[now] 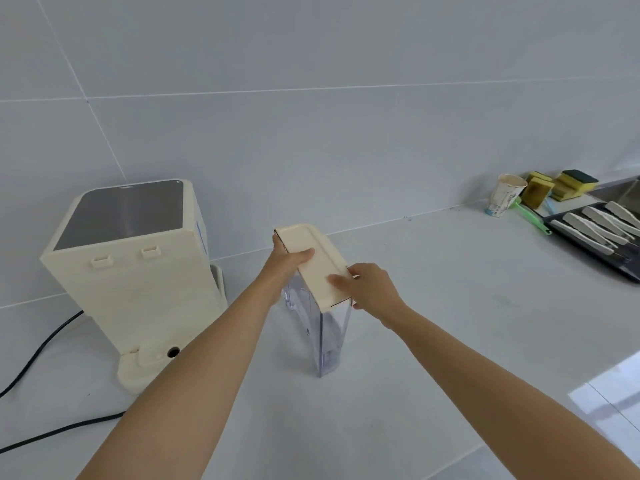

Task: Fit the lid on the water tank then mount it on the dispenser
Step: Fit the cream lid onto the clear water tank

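Note:
A clear, tall water tank (pixel 329 337) stands upright on the white counter, right of the dispenser. A cream lid (pixel 313 261) lies on its top, slightly tilted. My left hand (pixel 285 263) grips the lid's far left side, thumb on top. My right hand (pixel 369 287) holds the lid's near right end, thumb pressing on top. The cream dispenser (pixel 135 271) with a grey top panel stands at the left, its back with two hooks facing me.
A black power cable (pixel 41 351) runs from the dispenser across the counter's left. At the far right are a paper cup (pixel 504 195), yellow sponges (pixel 557 187), a green brush and a dark tray (pixel 588 251) of white-handled utensils. A tiled wall is behind.

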Motion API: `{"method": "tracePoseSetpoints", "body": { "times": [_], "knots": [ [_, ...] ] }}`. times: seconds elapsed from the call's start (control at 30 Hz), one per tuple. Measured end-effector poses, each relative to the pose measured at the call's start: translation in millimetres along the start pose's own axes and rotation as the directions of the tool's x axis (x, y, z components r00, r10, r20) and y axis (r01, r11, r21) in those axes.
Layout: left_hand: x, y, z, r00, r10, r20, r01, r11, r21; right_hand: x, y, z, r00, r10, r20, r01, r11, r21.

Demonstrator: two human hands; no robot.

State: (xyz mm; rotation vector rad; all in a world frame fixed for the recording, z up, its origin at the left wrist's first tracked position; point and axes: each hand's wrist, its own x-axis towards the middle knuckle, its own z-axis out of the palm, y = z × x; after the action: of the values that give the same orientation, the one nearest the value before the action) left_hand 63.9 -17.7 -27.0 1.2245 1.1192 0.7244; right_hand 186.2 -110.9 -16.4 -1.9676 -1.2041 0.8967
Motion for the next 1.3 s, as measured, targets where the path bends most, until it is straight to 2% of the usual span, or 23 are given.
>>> {"method": "tracePoseSetpoints", "body": {
  "times": [0.2, 0.4, 0.5, 0.6, 0.7, 0.83, 0.97, 1.03, 1.2, 1.3],
  "knots": [
    [3.4, 14.5, -0.9, 0.985, -0.031, 0.169, -0.006, 0.976, 0.216, -11.7, -0.3, 12.6, 0.999, 0.036, 0.020, -0.037, 0.996, 0.083],
    [2.2, 21.4, 3.8, 0.979, -0.049, 0.198, -0.030, 0.927, 0.373, -16.3, 2.2, 18.1, 0.996, 0.034, 0.080, -0.043, 0.991, 0.126],
    [-0.2, 22.1, 4.6, 0.984, -0.033, 0.174, -0.050, 0.891, 0.451, -10.5, 1.5, 2.9, 0.989, 0.054, 0.140, -0.054, 0.999, -0.005],
    [-7.5, 24.3, 6.0, 0.996, 0.031, 0.086, -0.070, 0.865, 0.497, 3.2, -0.7, -19.4, 0.999, 0.045, -0.005, -0.045, 0.970, -0.240],
    [-26.0, 26.1, 8.7, 0.989, 0.135, 0.057, -0.144, 0.825, 0.546, 18.5, -6.5, -33.0, 0.994, -0.050, -0.095, 0.019, 0.952, -0.305],
    [-49.5, 17.3, 14.5, 0.966, 0.249, 0.065, -0.218, 0.659, 0.720, 37.8, -17.3, -31.2, 0.993, -0.115, 0.042, 0.122, 0.946, -0.300],
    [-64.3, 1.7, 19.2, 0.926, 0.352, 0.135, -0.272, 0.375, 0.886, 59.7, -26.5, -19.2, 0.967, -0.195, 0.163, 0.239, 0.918, -0.317],
    [-68.6, -7.4, 22.6, 0.907, 0.382, 0.179, -0.295, 0.273, 0.916, 68.5, -31.1, -12.8, 0.960, -0.197, 0.200, 0.254, 0.912, -0.321],
    [-71.2, -20.9, 23.5, 0.867, 0.421, 0.264, -0.338, 0.109, 0.935, 84.8, -37.6, -1.9, 0.959, -0.184, 0.214, 0.257, 0.884, -0.392],
    [-65.7, -24.9, 19.4, 0.867, 0.418, 0.271, -0.301, 0.007, 0.954, 88.8, -37.6, -0.5, 0.967, -0.170, 0.191, 0.238, 0.870, -0.432]
  ]
}}
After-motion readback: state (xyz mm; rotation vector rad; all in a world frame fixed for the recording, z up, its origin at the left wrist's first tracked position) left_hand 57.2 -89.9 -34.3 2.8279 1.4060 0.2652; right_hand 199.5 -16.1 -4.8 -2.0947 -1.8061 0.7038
